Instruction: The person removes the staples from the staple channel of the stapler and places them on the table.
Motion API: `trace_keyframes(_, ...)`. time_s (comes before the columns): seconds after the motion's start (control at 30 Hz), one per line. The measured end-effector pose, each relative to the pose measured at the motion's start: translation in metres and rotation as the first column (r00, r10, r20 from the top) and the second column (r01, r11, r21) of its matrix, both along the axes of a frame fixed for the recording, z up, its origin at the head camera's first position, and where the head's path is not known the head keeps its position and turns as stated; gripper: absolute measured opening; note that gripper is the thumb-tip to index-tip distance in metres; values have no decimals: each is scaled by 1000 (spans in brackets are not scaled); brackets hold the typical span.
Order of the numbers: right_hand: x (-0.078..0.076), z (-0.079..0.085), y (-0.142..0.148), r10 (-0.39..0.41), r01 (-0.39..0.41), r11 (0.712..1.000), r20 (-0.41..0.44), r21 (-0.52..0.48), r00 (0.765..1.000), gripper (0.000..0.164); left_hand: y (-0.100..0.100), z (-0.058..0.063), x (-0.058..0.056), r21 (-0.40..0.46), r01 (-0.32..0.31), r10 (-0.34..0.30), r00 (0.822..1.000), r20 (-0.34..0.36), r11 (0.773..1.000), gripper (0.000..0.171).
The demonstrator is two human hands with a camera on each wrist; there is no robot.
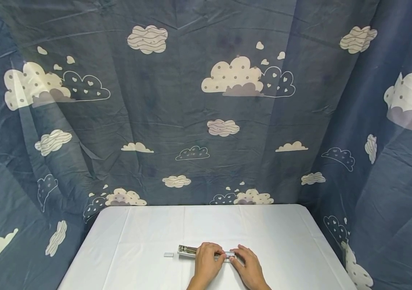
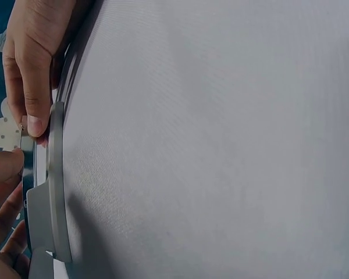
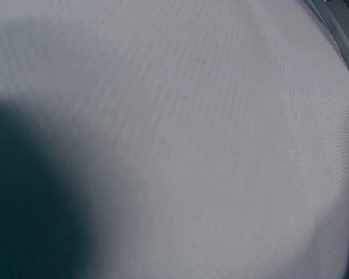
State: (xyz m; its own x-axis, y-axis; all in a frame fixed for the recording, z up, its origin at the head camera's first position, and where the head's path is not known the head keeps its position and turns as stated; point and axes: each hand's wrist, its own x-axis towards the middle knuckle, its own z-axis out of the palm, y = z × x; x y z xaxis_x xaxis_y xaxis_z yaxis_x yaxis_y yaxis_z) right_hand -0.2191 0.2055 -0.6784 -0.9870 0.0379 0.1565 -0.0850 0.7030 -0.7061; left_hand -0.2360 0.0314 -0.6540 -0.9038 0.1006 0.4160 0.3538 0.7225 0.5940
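On the white table (image 1: pixel 148 229), low in the head view and near its middle, lies a grey stapler (image 1: pixel 188 251), with both hands of a person upon it. Its left end is uncovered, so that a long channel with metal parts shows inside. The left hand (image 1: pixel 207 264) is bent over the stapler from the near side, with its fingers curled and its thumb meeting the index finger, and it grips the stapler around its middle part. The right hand (image 1: pixel 249 266) holds the right end, thumb and index finger set apart with the stapler between them. A light grey piece (image 1: pixel 229 254) shows between the two hands; it is perhaps a part of the stapler, but the fingers cover too much to be certain. Just beside the left end of the stapler, and apart from it, a small grey block (image 1: pixel 168 254) lies flat on the table. Behind the table hangs a dark blue curtain (image 1: pixel 169 96), printed with cream clouds (image 1: pixel 233 76), and it continues along both sides.
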Motion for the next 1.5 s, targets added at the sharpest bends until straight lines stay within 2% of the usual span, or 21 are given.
trace_keyframes(0.23, 1, -3, -2, 1, -1, 1000, -15, -2, 1000, 29, 2, 0, 1, 24, -26, 26, 1000, -9, 999, 13)
trace_keyframes(0.6, 0, 2, 0, 0, 0, 1000, 8, 9, 1000, 30, 7, 2, -3, 20, -49, 47, 996, 76, 999, 12)
trace_keyframes(0.8, -1, -1, 1, -4, 4, 1000, -12, -1, 1000, 30, 9, 2, -2, 20, -46, 45, 997, 70, 999, 11)
trace_keyframes(1.07, 1, 0, 1, 9, -9, 1000, 7, 3, 1000, 31, 8, -1, 1, 33, -35, 32, 997, 76, 999, 9)
trace_keyframes(1.3, 1, 2, 0, 8, -8, 1000, 11, 2, 1000, 32, 6, -3, 3, 15, -24, 23, 999, 45, 1000, 8)
trace_keyframes(1.5, 1, 1, 0, -3, 3, 1000, 23, -1, 1000, 32, 6, -2, 3, 30, -21, 20, 998, 58, 999, 8)
